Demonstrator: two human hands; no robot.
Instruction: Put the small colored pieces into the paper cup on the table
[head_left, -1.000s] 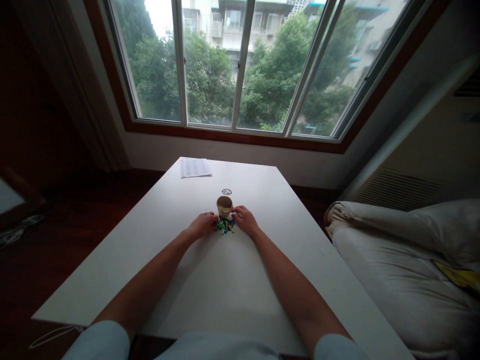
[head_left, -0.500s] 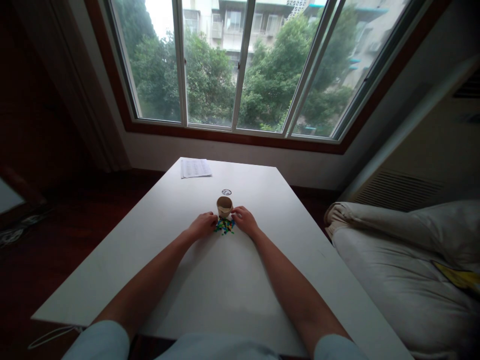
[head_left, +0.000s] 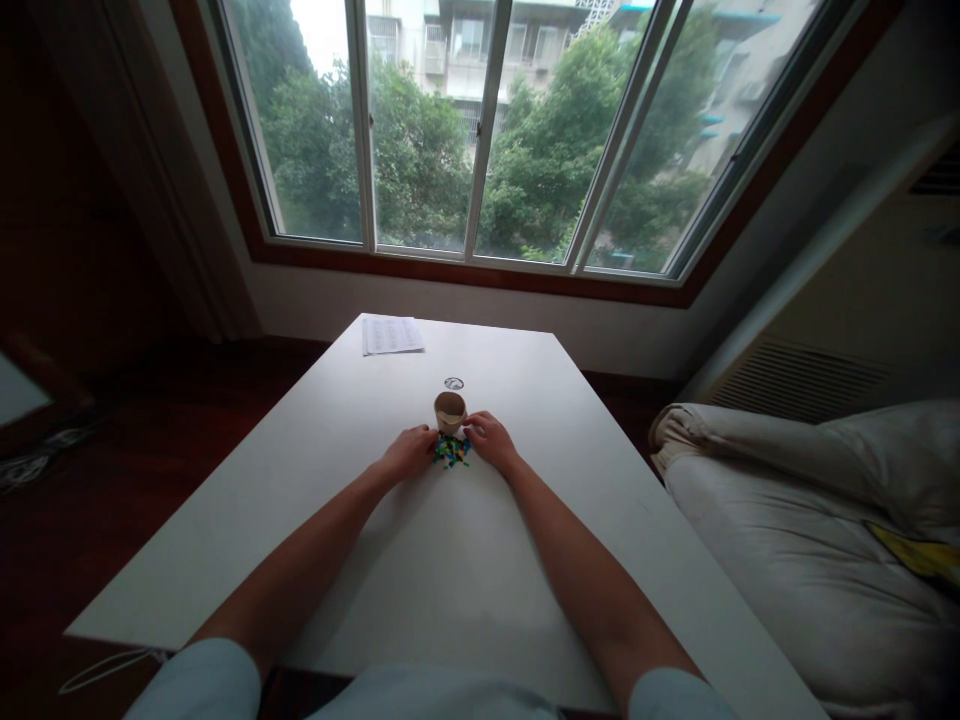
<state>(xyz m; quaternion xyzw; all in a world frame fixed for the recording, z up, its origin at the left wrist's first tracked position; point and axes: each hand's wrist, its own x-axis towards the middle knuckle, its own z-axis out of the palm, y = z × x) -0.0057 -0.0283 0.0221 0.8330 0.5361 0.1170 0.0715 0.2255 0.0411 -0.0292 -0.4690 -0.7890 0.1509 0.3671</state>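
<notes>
A brown paper cup [head_left: 450, 424] stands upright on the white table. Just in front of it lies a pile of tiny coloured pieces [head_left: 451, 453], mostly green and blue; they are too small to name. My left hand [head_left: 410, 453] rests at the pile's left edge with its fingers curled and pressed together; whatever they may hold is hidden. To the right of the cup, my right hand [head_left: 490, 440] has its fingers bent but apart, fingertips close to the cup's side and the pile. I cannot tell whether they touch the cup.
Behind the cup lies a small round black-and-white item [head_left: 454, 383]. Printed sheets [head_left: 393, 335] sit at the far left corner of the white table [head_left: 465, 570]. A covered sofa [head_left: 795, 540] stands on the right, and a window rises beyond the table.
My left hand has shifted very slightly to the right at the edge of the pile. The right hand and the cup stay about where they were.
</notes>
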